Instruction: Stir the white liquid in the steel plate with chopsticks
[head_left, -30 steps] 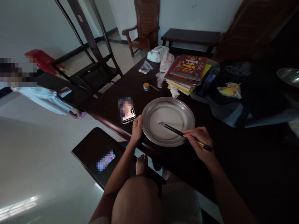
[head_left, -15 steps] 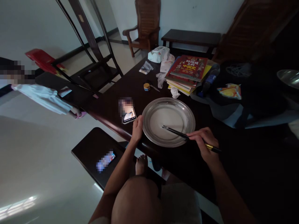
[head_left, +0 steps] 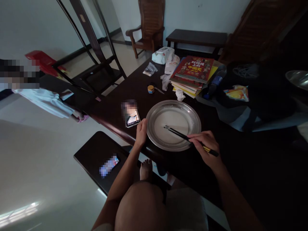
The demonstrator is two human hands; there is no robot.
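Observation:
A round metal plate (head_left: 154, 138) lies near the front edge of a dark wooden table (head_left: 115, 109), with a pale film over its middle. My right hand (head_left: 207, 147) grips a pair of dark chopsticks (head_left: 179, 134) whose tips rest in the plate's centre. My left hand (head_left: 141, 131) rests against the plate's left rim, fingers curled on the edge. A phone (head_left: 132, 118) with a lit screen lies just left of that hand.
A stack of books (head_left: 192, 75) sits behind the plate, with a small jar (head_left: 150, 89), tissue packs (head_left: 163, 55), a bottle (head_left: 214, 84) and a snack bag (head_left: 237, 92) around it. A dark stool (head_left: 96, 160) carrying another phone (head_left: 109, 165) stands below left. A person stands at far left.
The chopstick tips slid toward the near right of the plate half a second ago and are back near its centre now. My left hand stayed on the rim.

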